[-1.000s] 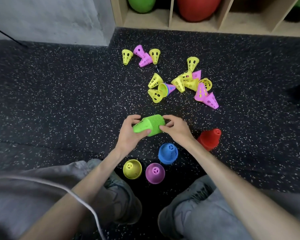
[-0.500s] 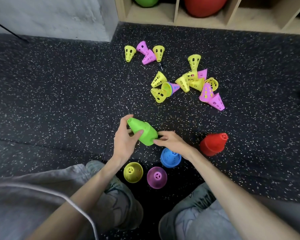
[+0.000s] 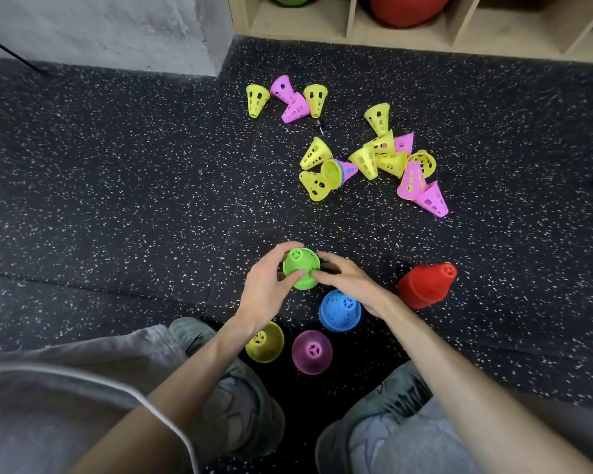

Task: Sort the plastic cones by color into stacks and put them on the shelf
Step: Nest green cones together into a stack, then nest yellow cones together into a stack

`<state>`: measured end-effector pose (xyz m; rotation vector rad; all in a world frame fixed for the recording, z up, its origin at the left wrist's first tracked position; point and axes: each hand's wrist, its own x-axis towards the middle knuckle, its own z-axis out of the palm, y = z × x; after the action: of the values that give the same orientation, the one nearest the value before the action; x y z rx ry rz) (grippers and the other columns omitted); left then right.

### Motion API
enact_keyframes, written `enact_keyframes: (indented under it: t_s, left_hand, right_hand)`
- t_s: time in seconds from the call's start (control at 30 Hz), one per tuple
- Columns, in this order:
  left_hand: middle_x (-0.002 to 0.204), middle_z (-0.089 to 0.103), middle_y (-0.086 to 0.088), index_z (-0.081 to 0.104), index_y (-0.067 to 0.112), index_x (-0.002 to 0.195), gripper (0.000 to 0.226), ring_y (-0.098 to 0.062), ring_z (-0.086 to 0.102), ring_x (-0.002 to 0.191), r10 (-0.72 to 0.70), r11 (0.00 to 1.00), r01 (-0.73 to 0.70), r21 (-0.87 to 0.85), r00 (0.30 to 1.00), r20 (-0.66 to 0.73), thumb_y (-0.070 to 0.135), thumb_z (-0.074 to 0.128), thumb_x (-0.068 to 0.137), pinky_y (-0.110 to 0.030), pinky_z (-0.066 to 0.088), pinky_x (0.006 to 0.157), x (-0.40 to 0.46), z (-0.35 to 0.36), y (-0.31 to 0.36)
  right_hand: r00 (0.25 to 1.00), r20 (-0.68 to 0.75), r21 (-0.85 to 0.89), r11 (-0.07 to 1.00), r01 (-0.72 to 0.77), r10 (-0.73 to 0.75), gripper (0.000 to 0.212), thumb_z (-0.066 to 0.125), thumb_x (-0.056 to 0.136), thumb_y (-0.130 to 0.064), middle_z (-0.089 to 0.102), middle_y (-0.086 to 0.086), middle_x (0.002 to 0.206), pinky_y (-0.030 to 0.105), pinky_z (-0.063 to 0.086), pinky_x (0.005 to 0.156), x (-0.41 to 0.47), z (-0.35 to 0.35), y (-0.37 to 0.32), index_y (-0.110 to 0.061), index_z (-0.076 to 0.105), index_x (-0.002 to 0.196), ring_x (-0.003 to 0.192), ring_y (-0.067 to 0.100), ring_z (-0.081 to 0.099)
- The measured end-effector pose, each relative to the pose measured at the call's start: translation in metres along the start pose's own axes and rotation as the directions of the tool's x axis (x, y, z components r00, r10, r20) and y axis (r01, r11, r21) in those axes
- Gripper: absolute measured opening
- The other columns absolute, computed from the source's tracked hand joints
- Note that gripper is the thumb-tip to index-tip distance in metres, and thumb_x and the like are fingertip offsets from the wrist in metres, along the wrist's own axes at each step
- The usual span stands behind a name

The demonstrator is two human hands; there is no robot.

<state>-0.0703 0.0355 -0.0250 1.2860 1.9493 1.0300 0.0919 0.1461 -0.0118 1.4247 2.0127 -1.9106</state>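
The green cone stack point(image 3: 301, 269) stood upright on the floor point(image 3: 117, 217), tip up, gripped between the left hand point(image 3: 266, 289) and right hand point(image 3: 348, 280), scattered yellow and pink cones point(image 3: 374, 159) lying well beyond toward the shelf point(image 3: 350, 39).

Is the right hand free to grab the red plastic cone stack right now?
Probably not yet: the right hand is steadying the green plastic cone stack with the left hand. The red plastic cone stack stands unobstructed beside it.
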Motion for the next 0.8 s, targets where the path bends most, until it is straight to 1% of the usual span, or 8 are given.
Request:
enact_keyframes:
  t_s: [0.1,0.17,0.27,0.37,0.47,0.6,0.67,0.8]
  left_hand:
    - [0.122,0.066,0.024,0.056,0.041,0.132,0.045,-0.001,0.06,0.117,0.005,1.0,-0.005,-0.025,1.0,0.013,0.025,0.074,0.093,-0.037,0.054,0.096,0.003,0.001,0.001]
    - [0.123,0.066,0.025,0.056,0.043,0.133,0.046,0.0,0.059,0.119,0.004,1.0,-0.002,-0.029,0.999,0.045,0.028,0.074,0.094,-0.038,0.053,0.098,0.005,0.001,0.001]
    - [0.127,0.064,0.026,0.055,0.041,0.136,0.043,0.004,0.057,0.121,0.011,0.999,-0.009,-0.036,0.999,0.047,0.039,0.07,0.095,-0.038,0.051,0.103,0.01,-0.002,0.002]
    - [0.135,0.061,0.02,0.054,0.035,0.139,0.042,0.001,0.055,0.125,0.037,0.999,-0.037,-0.011,0.999,0.002,0.05,0.055,0.1,-0.038,0.05,0.105,0.022,-0.01,0.003]
    - [0.141,0.056,0.014,0.05,0.034,0.142,0.044,-0.005,0.052,0.13,0.071,0.992,-0.071,0.101,0.997,0.004,0.054,0.043,0.104,-0.04,0.047,0.108,0.044,-0.018,0.009]
    - [0.14,0.052,0.01,0.049,0.033,0.142,0.041,-0.011,0.048,0.129,0.08,0.963,-0.101,0.251,0.992,0.095,0.049,0.038,0.106,-0.041,0.044,0.109,0.082,-0.023,0.014]
    - [0.14,0.051,0.009,0.048,0.032,0.143,0.042,-0.012,0.047,0.13,0.08,0.952,-0.116,0.284,0.988,0.134,0.049,0.037,0.106,-0.042,0.045,0.109,0.1,-0.021,0.011]
    - [0.142,0.049,0.004,0.05,0.028,0.143,0.042,-0.018,0.046,0.133,0.056,0.952,-0.102,0.288,0.985,0.164,0.045,0.043,0.106,-0.042,0.042,0.112,0.138,-0.006,0.0]
  right_hand:
    - [0.998,-0.037,-0.028,0.998,0.054,-0.055,0.058,0.07,0.084,-0.056,0.05,-0.005,0.147,0.044,0.039,0.115,-0.001,-0.001,-0.003,-0.051,0.051,0.138,0.134,0.013,0.047]
    - [0.996,-0.049,-0.083,0.994,0.068,-0.072,0.056,0.066,0.084,-0.061,0.05,-0.007,0.146,0.046,0.04,0.114,-0.002,-0.002,-0.005,-0.052,0.05,0.138,0.134,0.015,0.047]
    - [0.989,-0.102,-0.122,0.988,0.092,-0.105,0.047,0.058,0.097,-0.05,0.052,-0.006,0.145,0.04,0.042,0.111,-0.004,-0.005,-0.007,-0.039,0.049,0.142,0.132,0.014,0.05]
    - [0.971,-0.181,-0.125,0.983,0.137,-0.158,0.04,0.054,0.102,-0.041,0.058,-0.007,0.139,0.034,0.044,0.109,-0.003,-0.012,-0.014,-0.031,0.055,0.141,0.126,0.011,0.054]
    - [0.946,-0.239,-0.178,0.968,0.177,-0.217,0.037,0.053,0.104,-0.035,0.058,-0.005,0.138,0.032,0.042,0.108,0.006,-0.022,-0.025,-0.029,0.056,0.14,0.124,0.009,0.053]
    - [0.928,-0.258,-0.255,0.946,0.202,-0.267,0.038,0.051,0.105,-0.029,0.054,-0.001,0.138,0.032,0.04,0.105,0.026,-0.031,-0.041,-0.034,0.054,0.142,0.127,0.016,0.051]
    - [0.921,-0.278,-0.25,0.946,0.207,-0.275,0.038,0.05,0.105,-0.025,0.053,0.0,0.137,0.03,0.04,0.103,0.04,-0.035,-0.045,-0.034,0.055,0.142,0.126,0.016,0.052]
    - [0.91,-0.322,-0.252,0.95,0.185,-0.262,0.04,0.05,0.104,-0.023,0.054,0.001,0.138,0.035,0.041,0.109,0.069,-0.041,-0.05,-0.033,0.055,0.142,0.127,0.017,0.052]
